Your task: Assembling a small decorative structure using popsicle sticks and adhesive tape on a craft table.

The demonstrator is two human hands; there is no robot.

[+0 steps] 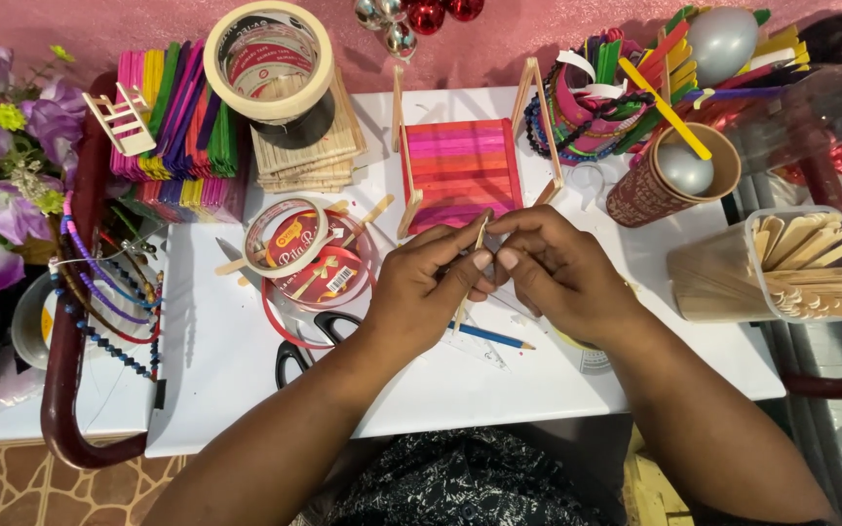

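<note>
Over the white board, my left hand and my right hand meet fingertip to fingertip. Both pinch one plain wooden craft stick, held nearly upright between them. Just beyond the hands lies a small panel of pink, red and orange sticks with plain wooden side pieces. A blue pencil lies on the board under my hands.
Tape rolls and black-handled scissors lie to the left. Stacks of coloured sticks and a large tape roll sit behind. A clear tub of plain sticks, a brown cup and beads surround the board.
</note>
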